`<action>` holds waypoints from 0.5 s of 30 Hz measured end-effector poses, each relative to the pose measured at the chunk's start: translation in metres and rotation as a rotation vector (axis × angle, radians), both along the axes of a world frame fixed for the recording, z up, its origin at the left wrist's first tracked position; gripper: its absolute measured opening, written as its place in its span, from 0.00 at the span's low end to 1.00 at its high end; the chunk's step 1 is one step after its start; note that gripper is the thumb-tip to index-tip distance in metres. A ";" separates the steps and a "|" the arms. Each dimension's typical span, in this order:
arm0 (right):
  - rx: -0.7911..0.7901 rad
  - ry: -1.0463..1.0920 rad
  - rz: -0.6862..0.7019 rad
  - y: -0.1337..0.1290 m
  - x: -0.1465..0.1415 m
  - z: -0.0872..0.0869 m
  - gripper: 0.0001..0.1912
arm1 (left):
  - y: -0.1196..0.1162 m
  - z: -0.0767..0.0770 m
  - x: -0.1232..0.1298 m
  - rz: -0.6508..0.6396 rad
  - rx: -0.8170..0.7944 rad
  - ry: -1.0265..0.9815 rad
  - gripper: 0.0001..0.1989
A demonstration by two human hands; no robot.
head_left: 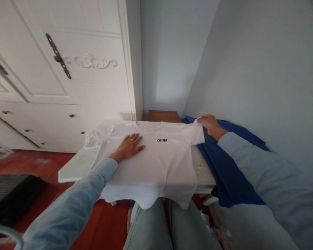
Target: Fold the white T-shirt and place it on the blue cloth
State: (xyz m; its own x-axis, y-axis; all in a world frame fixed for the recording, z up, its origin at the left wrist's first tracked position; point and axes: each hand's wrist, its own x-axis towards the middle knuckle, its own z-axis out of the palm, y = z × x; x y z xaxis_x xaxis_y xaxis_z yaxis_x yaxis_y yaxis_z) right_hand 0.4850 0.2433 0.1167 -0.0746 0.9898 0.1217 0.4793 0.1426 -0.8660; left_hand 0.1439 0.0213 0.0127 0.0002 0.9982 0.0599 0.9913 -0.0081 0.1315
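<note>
Light blue long sleeves [67,205], lower left and right; ring [132,139] on left hand [127,147], centre; pale grey-blue trousers [151,229], bottom centre.

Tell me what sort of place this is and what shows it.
Most likely a room in a home, perhaps a bedroom: a white wardrobe with an ornate dark handle, a reddish wood-look floor, and a white T-shirt spread over a white table.
</note>
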 end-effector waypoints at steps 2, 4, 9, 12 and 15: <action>0.066 0.009 0.013 -0.014 -0.018 -0.001 0.09 | 0.000 -0.001 -0.001 -0.002 0.007 0.004 0.40; 0.017 0.025 0.198 -0.033 -0.037 -0.004 0.16 | 0.001 -0.002 -0.002 -0.005 0.009 0.005 0.40; -0.145 -0.051 0.545 -0.058 -0.060 -0.015 0.19 | 0.000 -0.002 -0.001 0.000 0.019 0.006 0.38; -0.018 -0.359 0.514 -0.054 -0.052 -0.024 0.19 | 0.000 -0.001 -0.001 -0.002 0.030 0.005 0.38; 0.126 -0.625 0.666 -0.053 -0.034 -0.036 0.24 | 0.000 -0.001 -0.001 -0.002 0.030 0.008 0.38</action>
State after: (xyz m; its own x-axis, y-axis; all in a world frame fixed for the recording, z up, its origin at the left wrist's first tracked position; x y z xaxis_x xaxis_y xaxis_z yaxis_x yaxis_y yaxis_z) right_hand 0.4515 0.1902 0.0810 -0.7129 0.7007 -0.0287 0.6394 0.6326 -0.4369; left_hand 0.1430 0.0216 0.0117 0.0028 0.9960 0.0893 0.9923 -0.0139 0.1235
